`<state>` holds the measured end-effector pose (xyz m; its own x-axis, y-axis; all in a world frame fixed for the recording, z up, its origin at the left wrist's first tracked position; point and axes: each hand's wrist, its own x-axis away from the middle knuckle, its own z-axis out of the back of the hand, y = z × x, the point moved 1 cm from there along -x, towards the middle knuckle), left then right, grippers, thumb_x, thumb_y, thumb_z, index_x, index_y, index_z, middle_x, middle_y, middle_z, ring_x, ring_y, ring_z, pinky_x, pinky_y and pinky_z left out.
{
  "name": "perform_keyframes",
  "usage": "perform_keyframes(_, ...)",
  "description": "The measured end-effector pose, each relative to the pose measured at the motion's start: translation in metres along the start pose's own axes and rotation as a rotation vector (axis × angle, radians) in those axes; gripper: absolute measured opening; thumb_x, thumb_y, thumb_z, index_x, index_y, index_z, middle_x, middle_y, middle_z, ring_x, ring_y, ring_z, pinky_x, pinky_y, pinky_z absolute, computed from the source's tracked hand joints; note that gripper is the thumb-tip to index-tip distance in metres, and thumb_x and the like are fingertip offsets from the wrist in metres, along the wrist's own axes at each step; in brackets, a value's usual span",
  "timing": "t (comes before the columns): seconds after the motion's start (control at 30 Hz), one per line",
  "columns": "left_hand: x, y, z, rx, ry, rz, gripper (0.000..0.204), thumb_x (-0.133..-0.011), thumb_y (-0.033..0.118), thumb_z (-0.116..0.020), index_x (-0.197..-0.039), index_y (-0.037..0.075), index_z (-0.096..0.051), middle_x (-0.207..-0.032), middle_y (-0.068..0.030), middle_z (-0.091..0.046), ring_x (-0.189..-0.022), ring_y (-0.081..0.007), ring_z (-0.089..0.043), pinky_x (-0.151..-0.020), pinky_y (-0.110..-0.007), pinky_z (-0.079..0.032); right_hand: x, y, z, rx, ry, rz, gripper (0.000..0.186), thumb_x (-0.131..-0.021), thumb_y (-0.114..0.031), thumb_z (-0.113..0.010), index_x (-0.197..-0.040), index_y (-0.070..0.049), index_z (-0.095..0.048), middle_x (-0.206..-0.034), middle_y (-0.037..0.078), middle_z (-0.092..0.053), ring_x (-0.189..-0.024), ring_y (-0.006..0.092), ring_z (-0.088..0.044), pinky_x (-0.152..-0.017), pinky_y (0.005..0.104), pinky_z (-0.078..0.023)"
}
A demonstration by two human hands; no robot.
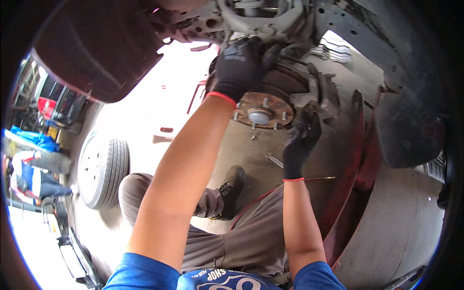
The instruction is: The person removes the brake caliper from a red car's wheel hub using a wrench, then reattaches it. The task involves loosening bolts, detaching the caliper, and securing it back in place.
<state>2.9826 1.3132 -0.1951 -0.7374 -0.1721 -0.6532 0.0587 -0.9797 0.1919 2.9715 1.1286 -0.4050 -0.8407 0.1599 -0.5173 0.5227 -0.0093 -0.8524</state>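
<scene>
My left hand (245, 65), in a black glove with a red cuff, reaches up over the top of the wheel hub (274, 102). Its fingers are bent against the suspension parts, and what lies under them is hidden. The hub is rusty, with several bare studs and a grey centre cap (259, 115). To its right sits the brake caliper (329, 96). My right hand (303, 137), gloved the same way, is closed at the caliper's lower end; its fingertips are partly hidden.
A wrench (274, 159) lies on the floor below the hub. A red hose (251, 207) with a brass end runs past my legs. A removed wheel (107, 169) stands at left, and a red metal piece (349, 179) at right. Another person (31, 176) is at far left.
</scene>
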Motion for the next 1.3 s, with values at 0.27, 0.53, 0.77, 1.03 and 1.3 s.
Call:
perform_keyframes(0.27, 0.005, 0.003, 0.002, 0.181, 0.075, 0.058, 0.052, -0.089, 0.059, -0.067, -0.093, 0.008, -0.075, -0.086, -0.017, -0.073, -0.086, -0.0381, -0.07, -0.08, -0.049, -0.055, 0.001, 0.021, 0.016, 0.104, -0.088, 0.195, 0.049, -0.102, -0.017, -0.045, -0.147, 0.001, -0.05, -0.145, 0.013, -0.056, -0.132, 0.0242, -0.055, -0.109, 0.0371, -0.043)
perform_keyframes(0.53, 0.0, -0.014, -0.015, 0.127, 0.103, -0.051, 0.03, -0.091, 0.032, -0.056, -0.098, 0.009, -0.072, -0.087, -0.0144, -0.073, -0.087, -0.0353, -0.07, -0.08, -0.049, -0.053, 0.001, 0.108, 0.032, 0.455, -0.272, 0.215, 0.046, -0.105, -0.016, -0.044, -0.147, 0.002, -0.048, -0.147, 0.013, -0.054, -0.134, 0.0244, -0.051, -0.111, 0.0368, -0.041)
perform_keyframes(0.77, -0.004, -0.029, -0.028, 0.159, 0.222, -0.221, 0.031, -0.092, 0.037, -0.064, -0.097, 0.008, -0.073, -0.089, -0.0169, -0.072, -0.082, -0.036, -0.07, -0.073, -0.049, -0.055, -0.002, 0.068, 0.04, 1.505, -0.182, 0.6, 0.036, -0.104, -0.015, -0.048, -0.136, -0.004, -0.06, -0.135, 0.013, -0.061, -0.124, 0.0277, -0.059, -0.107, 0.0399, -0.047)
perform_keyframes(1.03, 0.005, -0.027, -0.024, 0.185, 0.237, -0.265, 0.029, -0.094, 0.035, -0.066, -0.104, 0.007, -0.068, -0.095, -0.0148, -0.071, -0.089, -0.0356, -0.07, -0.078, -0.046, -0.055, 0.004, 0.054, 0.027, 0.05, -0.104, -0.346, 0.038, -0.105, -0.012, -0.048, -0.141, -0.001, -0.056, -0.134, 0.009, -0.062, -0.121, 0.0191, -0.059, -0.104, 0.0336, -0.048)
perform_keyframes(1.3, 0.001, -0.027, -0.016, 0.16, 0.23, -0.378, 0.03, -0.094, 0.037, -0.064, -0.091, 0.007, -0.067, -0.083, -0.016, -0.068, -0.079, -0.0348, -0.068, -0.072, -0.047, -0.054, 0.0, -0.017, 0.006, 0.084, 0.019, -0.136, 0.041, -0.103, -0.01, -0.05, -0.143, -0.001, -0.052, -0.144, 0.014, -0.056, -0.132, 0.0221, -0.055, -0.109, 0.0355, -0.045)
